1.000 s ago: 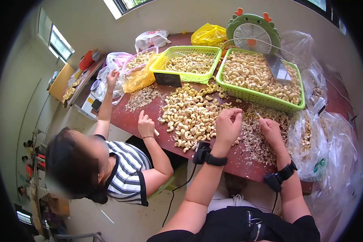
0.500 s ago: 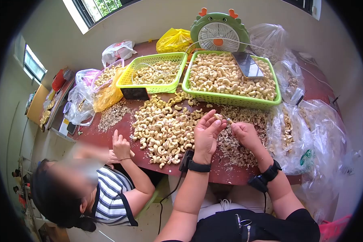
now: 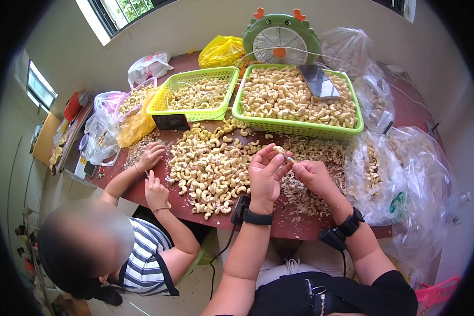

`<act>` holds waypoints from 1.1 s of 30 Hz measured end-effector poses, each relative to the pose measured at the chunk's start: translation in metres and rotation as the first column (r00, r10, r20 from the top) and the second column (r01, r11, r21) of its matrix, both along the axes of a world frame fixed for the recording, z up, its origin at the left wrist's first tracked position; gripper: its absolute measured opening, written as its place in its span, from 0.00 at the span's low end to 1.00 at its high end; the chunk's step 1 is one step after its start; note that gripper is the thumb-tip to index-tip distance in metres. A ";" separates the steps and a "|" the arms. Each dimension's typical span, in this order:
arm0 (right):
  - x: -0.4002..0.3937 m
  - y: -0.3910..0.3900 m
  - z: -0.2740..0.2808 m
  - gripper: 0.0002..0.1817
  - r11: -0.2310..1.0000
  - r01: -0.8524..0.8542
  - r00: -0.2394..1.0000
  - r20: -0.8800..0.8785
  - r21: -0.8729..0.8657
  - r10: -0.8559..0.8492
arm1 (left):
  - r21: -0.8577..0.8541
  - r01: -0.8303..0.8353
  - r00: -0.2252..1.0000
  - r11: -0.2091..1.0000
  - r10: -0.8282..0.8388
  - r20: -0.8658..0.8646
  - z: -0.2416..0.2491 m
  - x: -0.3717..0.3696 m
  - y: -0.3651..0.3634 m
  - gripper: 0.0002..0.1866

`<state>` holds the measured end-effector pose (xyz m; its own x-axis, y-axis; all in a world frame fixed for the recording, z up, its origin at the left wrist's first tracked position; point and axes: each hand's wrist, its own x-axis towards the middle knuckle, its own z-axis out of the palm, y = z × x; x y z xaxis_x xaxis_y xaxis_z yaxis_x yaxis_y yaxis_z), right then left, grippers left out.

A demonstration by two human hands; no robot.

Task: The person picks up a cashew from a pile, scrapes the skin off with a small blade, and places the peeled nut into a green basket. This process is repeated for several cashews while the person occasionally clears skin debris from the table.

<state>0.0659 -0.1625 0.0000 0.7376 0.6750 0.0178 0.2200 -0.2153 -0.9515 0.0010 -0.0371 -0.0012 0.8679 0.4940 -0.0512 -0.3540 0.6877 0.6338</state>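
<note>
A: Well, the big green basket point(image 3: 300, 128) fills the upper middle, the loose cashew pile point(image 3: 210, 166) lies centre-left.

B: And the hands?

A: Centre frame: left hand point(image 3: 265, 176) pinches one cashew point(image 3: 282, 152); right hand point(image 3: 312, 176) closes on a small tool, barely visible.

B: Risk?

A: It could slip and nick a fingertip, probably.

At mid-frame the left hand point(image 3: 265, 176) pinches a cashew point(image 3: 280, 151) in a closed grip, the right hand point(image 3: 312, 177) touching it from the right. Left of them a pile of cashews point(image 3: 210, 166) lies on the table point(image 3: 405, 113). Two green baskets point(image 3: 295, 126) of nuts stand above, and a co-worker's hands point(image 3: 154, 174) rest at left.
</note>
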 end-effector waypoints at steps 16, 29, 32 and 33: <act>0.004 0.000 -0.005 0.23 1.000 -0.012 1.000 -0.028 0.012 0.013 | -0.020 0.000 1.000 1.000 0.000 -0.011 -0.002 0.001 -0.003 0.16; 0.004 0.001 -0.009 0.23 1.000 0.018 0.997 -0.075 0.021 -0.017 | 0.047 -0.021 1.000 0.999 0.022 -0.020 -0.011 0.002 -0.006 0.14; 0.007 0.001 -0.013 0.23 1.000 -0.002 0.998 -0.067 0.025 0.003 | 0.033 -0.028 0.999 0.999 0.028 -0.023 -0.010 0.002 -0.006 0.15; 0.007 0.001 -0.013 0.23 1.000 -0.001 0.998 -0.067 0.024 0.003 | 0.014 -0.029 0.999 0.999 0.030 -0.029 -0.008 0.003 -0.006 0.15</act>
